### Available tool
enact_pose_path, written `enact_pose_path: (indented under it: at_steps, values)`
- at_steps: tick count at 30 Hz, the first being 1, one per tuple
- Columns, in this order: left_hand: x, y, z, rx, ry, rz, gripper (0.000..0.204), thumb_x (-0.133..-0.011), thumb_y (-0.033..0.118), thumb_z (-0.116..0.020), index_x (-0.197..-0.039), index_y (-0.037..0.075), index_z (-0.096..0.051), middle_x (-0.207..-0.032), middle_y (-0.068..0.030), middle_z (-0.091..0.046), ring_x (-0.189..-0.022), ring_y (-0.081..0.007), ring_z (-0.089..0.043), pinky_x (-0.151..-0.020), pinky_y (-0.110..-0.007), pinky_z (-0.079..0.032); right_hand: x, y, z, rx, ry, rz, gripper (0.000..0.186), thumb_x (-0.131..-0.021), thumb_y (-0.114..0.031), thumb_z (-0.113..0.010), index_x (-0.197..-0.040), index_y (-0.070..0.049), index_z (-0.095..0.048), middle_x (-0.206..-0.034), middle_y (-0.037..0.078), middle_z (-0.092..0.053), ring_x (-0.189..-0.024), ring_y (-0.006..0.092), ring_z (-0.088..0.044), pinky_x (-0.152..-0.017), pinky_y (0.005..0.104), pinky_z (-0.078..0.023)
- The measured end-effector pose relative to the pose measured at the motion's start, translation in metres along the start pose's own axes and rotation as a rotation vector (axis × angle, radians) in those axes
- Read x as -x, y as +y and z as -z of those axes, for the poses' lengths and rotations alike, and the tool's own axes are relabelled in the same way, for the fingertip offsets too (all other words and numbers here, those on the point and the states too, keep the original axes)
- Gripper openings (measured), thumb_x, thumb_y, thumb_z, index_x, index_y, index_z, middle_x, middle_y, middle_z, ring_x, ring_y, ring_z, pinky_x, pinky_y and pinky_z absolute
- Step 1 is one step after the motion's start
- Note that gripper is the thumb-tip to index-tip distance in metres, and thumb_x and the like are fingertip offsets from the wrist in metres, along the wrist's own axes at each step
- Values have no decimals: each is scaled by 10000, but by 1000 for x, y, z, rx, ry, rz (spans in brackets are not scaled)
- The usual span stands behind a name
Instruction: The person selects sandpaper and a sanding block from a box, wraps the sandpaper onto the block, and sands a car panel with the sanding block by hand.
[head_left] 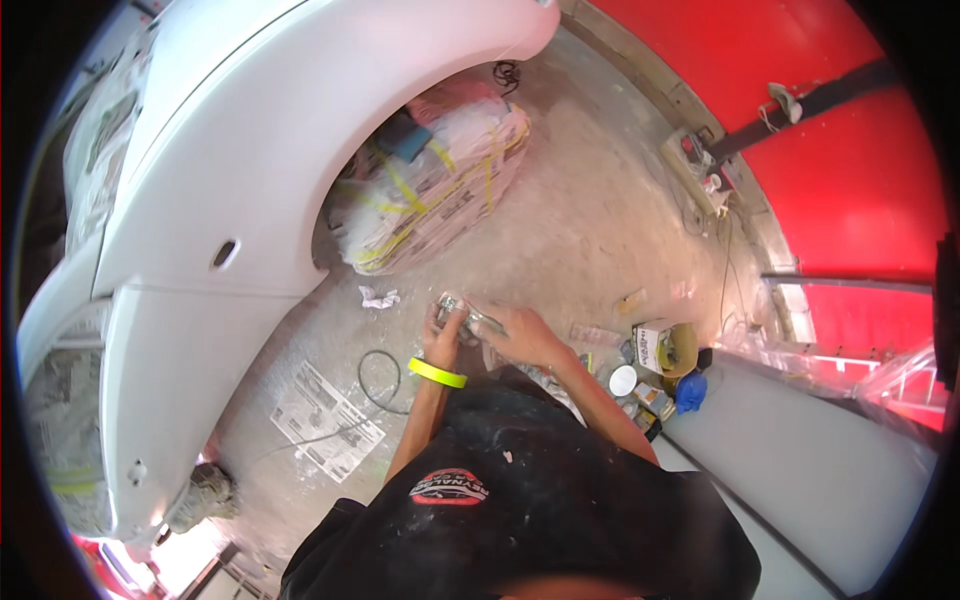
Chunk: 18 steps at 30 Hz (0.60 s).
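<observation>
Beside the pale car body (pixel 190 215), a person in a dark shirt (pixel 590 490) works with both hands brought together before the chest, over the dusty floor (pixel 580 200). From where I stand, the left grip (pixel 440 338), below a bright yellow wristband (pixel 437 373), is curled around a small silvery thing (pixel 449 301), thumb and fingers pinching it. The right grip (pixel 518 336) comes in close beside it with bent fingers; I cannot tell whether they pinch the piece or only touch it. What the piece is, I cannot make out; it sits between the two hands, well apart from the car.

Beyond them, a bundle wrapped in paper and yellow tape (pixel 440 200) lies by the wheel opening, and a crumpled scrap (pixel 378 297) rests nearby. Leftward on the floor, a dark cord (pixel 361 375) loops by a printed sheet (pixel 310 415). Over to the right stand a white cup (pixel 622 380), an open box (pixel 650 347) and something blue (pixel 690 392).
</observation>
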<state>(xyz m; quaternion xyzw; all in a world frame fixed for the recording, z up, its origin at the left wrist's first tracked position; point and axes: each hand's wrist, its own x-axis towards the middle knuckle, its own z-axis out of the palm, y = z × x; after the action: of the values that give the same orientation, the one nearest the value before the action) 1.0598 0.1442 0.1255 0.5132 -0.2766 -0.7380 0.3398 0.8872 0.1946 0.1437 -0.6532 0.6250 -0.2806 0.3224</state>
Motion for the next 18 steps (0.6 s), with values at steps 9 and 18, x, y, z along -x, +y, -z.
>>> enact_pose_path:
  at_steps: [9, 18]
  values:
    - [-130, 8, -74, -114, -365, 1, 245, -934, 203, -756, -1114, 62, -667, -891, -3, -704, -729, -76, -645, -620, -240, -514, -52, 43, 86, -333, 74, -174, 607, -939, -256, -639, -1526, -186, -497, -1261, 238, -660, -1137, 429, -645, -947, 452, -529]
    - [-223, 66, -250, -294, -717, 151, 314, -923, 130, -778, -1199, 43, -658, -978, -9, -691, -826, -94, -645, -712, -240, -528, -88, 111, 193, -432, 400, -495, 519, -1062, -332, -567, -1508, -70, -515, -1109, 145, -706, -839, 177, -660, -780, 340, -583]
